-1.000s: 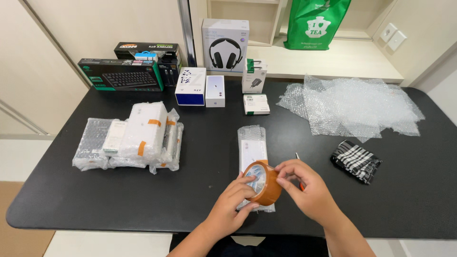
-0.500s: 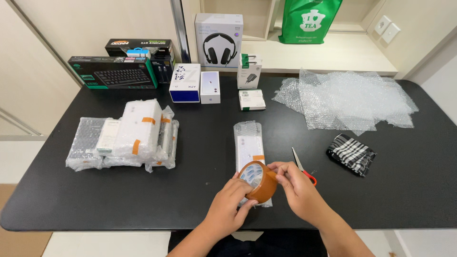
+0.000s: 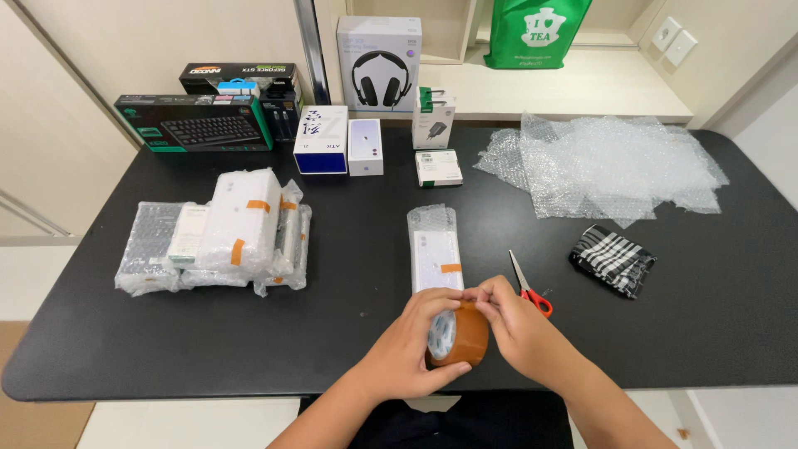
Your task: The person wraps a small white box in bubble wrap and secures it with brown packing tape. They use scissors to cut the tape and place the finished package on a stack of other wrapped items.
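While both hands (image 3: 465, 333) grip tape roll (image 3: 457, 335) (near table edge (image 3: 249, 391)).

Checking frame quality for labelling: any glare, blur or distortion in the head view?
Head view: sharp overall; soft overhead light, faint shadows under the hands; mild glare on the bubble wrap; wide-angle bend along the table edge; tape roll and both hands, left hand, right hand, in focus.

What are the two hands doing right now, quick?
Left hand: closed around the brown tape roll, holding it.
Right hand: fingertips pinching at the top edge of the tape roll.
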